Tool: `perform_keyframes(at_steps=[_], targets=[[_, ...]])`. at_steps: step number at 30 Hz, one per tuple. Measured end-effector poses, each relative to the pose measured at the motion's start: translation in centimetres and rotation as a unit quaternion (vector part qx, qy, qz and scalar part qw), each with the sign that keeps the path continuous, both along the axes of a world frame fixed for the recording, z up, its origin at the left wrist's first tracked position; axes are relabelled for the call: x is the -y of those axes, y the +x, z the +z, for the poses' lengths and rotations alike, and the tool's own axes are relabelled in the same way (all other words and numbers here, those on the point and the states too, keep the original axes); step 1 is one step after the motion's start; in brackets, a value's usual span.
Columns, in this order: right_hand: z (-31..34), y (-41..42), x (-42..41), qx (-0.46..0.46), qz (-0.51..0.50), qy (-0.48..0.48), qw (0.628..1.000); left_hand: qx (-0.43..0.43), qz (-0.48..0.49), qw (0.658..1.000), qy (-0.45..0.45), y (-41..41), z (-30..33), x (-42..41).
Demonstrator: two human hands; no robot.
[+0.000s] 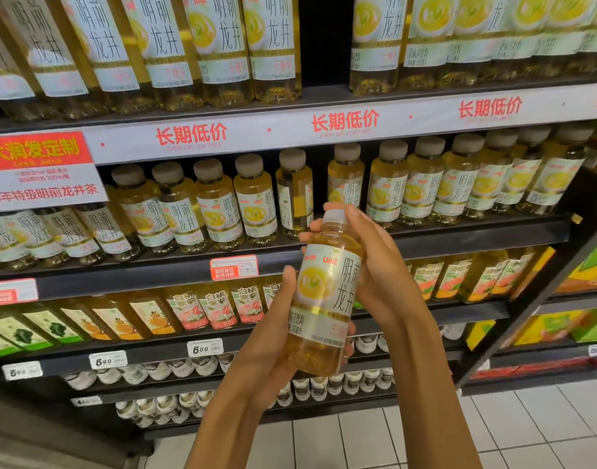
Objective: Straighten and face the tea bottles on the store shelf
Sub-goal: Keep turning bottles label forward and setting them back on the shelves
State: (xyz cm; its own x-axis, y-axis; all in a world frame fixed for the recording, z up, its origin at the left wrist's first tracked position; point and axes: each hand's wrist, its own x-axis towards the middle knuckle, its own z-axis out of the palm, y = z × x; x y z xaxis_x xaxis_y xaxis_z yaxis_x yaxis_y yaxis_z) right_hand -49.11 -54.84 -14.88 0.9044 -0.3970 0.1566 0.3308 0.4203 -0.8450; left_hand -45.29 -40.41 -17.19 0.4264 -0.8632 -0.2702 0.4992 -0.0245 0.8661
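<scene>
I hold a small bottle of yellow tea (325, 292) upright in front of the shelf, its white label facing me. My left hand (273, 336) grips its lower half from the left. My right hand (374, 265) wraps round its neck and grey cap from the right. Behind it, the middle shelf (459, 236) carries a row of the same bottles (219, 204). One bottle there (294, 194) is turned sideways, showing the label's edge. Right of it is a narrow gap in the row.
Larger tea bottles (222, 45) fill the shelf above, with a dark gap near its centre. Peach and orange tea bottles (219, 306) stand on the shelf below, white-capped bottles lower still. A red promo sign (39, 170) hangs at left. White floor tiles (493, 431) lie below.
</scene>
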Motion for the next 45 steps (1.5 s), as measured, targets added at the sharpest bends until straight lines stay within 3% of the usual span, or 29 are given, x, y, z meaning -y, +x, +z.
perform_keyframes(at_steps=[7,15,22,29,36,40,45], targets=[[-1.2,-0.1,0.5,-0.024,0.003,0.013,1.000,-0.166,-0.021,0.984,-0.064,-0.8,-0.8,0.5],[-2.3,-0.2,1.6,-0.047,0.021,0.029,0.998,-0.185,-0.028,0.978,-0.096,-1.3,-1.7,1.5],[-3.2,-0.3,2.7,-0.061,0.023,0.048,0.997,-0.155,-0.029,0.981,-0.110,-1.0,-1.6,2.3],[-1.6,0.8,4.1,-0.002,0.014,0.074,0.997,-0.088,-0.010,0.990,-0.106,-0.8,-1.9,4.2],[0.6,1.2,5.7,0.038,0.014,-0.065,0.997,0.059,0.057,0.995,-0.056,-0.3,-1.5,4.8],[1.7,1.8,5.7,0.037,0.037,-0.084,0.995,0.050,0.070,0.992,-0.088,-0.2,-1.1,4.7],[3.6,2.8,5.0,0.056,0.133,-0.012,0.989,0.033,0.048,0.990,-0.127,-0.3,-0.4,5.0]])
